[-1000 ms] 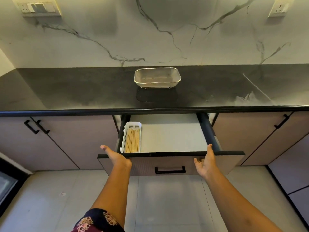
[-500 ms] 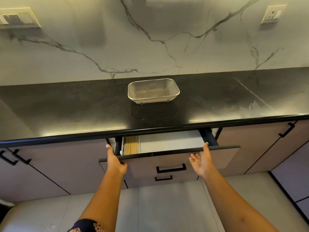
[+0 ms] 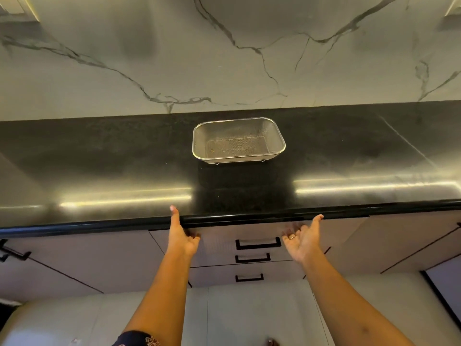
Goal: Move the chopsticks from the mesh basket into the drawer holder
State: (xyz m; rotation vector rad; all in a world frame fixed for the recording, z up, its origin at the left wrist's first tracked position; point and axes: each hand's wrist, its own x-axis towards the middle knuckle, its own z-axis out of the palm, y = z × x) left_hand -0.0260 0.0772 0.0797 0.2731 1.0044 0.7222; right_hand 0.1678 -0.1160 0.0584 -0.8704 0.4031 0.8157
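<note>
- Chopsticks are not in view now. A second ago they lay in the white holder at the left of the open drawer, so I judge they are inside it, under the counter edge.
- Marble wall (image 3: 224, 58) fills the top of the view and plays no part.
- Black counter (image 3: 99, 158) runs the full width, with the basket well back from its front edge.
- Drawer (image 3: 219, 243), the top one of three, was pulled wide a second ago and half shut half a second ago. Now its front sits closed under the counter edge, with no gap showing.
- Mesh basket (image 3: 237, 128) stands upright on the counter with nothing in it, as in both earlier views.
- Left hand (image 3: 182, 237) holds nothing. Its thumb points up over the counter edge and its fingers rest on the drawer front, left of the black handle (image 3: 258, 243).
- Right hand (image 3: 303, 239) also holds nothing. It is palm-up with the fingers spread and blurred, and whether it touches the drawer front I cannot tell.
- My reading: with the basket empty and the drawer pushed home, the task looks finished and only taking the hands away is left.
</note>
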